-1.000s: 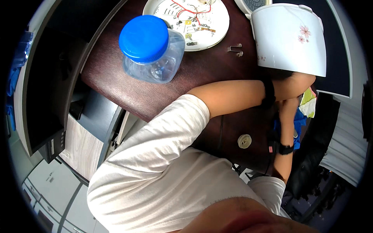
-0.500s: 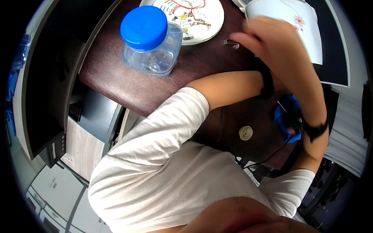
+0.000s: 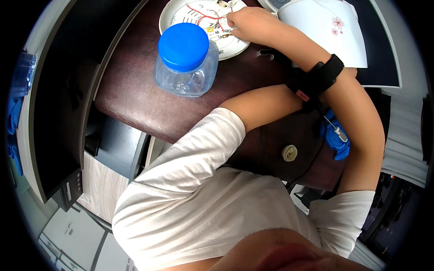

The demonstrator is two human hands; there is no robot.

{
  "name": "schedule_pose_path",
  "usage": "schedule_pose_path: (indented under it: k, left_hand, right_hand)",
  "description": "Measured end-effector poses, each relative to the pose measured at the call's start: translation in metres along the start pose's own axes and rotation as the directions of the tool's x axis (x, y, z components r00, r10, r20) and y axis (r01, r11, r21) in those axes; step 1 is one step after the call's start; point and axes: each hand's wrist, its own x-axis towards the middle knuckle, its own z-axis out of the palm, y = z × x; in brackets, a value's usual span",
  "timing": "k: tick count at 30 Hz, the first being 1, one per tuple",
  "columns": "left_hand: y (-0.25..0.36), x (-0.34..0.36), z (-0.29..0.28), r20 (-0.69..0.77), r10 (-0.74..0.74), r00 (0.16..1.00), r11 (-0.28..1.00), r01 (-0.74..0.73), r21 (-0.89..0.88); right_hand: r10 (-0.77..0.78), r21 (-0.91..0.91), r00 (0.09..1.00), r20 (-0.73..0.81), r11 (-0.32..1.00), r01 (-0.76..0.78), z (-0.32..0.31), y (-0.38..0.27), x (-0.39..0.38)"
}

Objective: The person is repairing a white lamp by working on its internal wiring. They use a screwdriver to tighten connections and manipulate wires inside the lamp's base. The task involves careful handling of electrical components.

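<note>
My right hand (image 3: 246, 26) reaches onto the white plate (image 3: 174, 13) of red wires and small parts, fingertips curled among them; what they grip is hidden. My left hand (image 3: 350, 72) is mostly hidden beneath my right forearm, by the white flower-patterned appliance (image 3: 323, 34); I cannot see its fingers. A clear jar (image 3: 183, 81) with a blue lid stands before the plate. Small metal clips (image 3: 264, 53) lie right of it.
A beige round piece (image 3: 289, 152), a cable (image 3: 307, 167) and a blue cloth (image 3: 337, 147) with a white-handled tool (image 3: 339, 133) lie on the brown padded tabletop (image 3: 122, 108). Dark cabinets and shelves (image 3: 58, 113) stand at the left.
My right arm has swung up from low on the right, across my left arm, bringing the hand onto the plate. My left hand stays tucked near the appliance.
</note>
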Motion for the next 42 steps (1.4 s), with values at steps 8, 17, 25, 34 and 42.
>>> schedule_pose_path:
  k: [8, 17, 25, 34, 42]
  left_hand:
    - [0.000, -0.006, -0.006, 0.024, 0.006, 1.000, 1.000, -0.005, -0.028]
    - [-0.003, 0.005, -0.013, 0.090, -0.043, 0.995, 0.998, 0.047, -0.044]
    - [0.016, 0.037, -0.019, 0.096, -0.169, 0.981, 0.899, 0.114, 0.423]
    - [0.018, 0.041, -0.034, 0.115, -0.236, 0.965, 0.771, 0.114, 0.627]
    - [0.023, 0.046, -0.027, 0.116, -0.256, 0.960, 0.666, 0.088, 0.741]
  right_hand:
    - [-0.067, -0.025, 0.995, -0.072, 0.998, 0.065, 0.020, 0.004, 0.008]
    - [0.017, 0.483, 0.937, -0.350, 0.860, 0.165, -0.087, -0.008, -0.112]
    - [0.739, 0.957, 0.633, -0.232, 0.057, 0.284, 0.007, 0.076, -0.337]
    - [0.852, 0.927, 0.515, -0.099, -0.109, 0.359, 0.100, 0.118, -0.295]
    - [0.912, 0.927, 0.336, -0.236, 0.108, 0.359, 0.111, 0.126, -0.255]
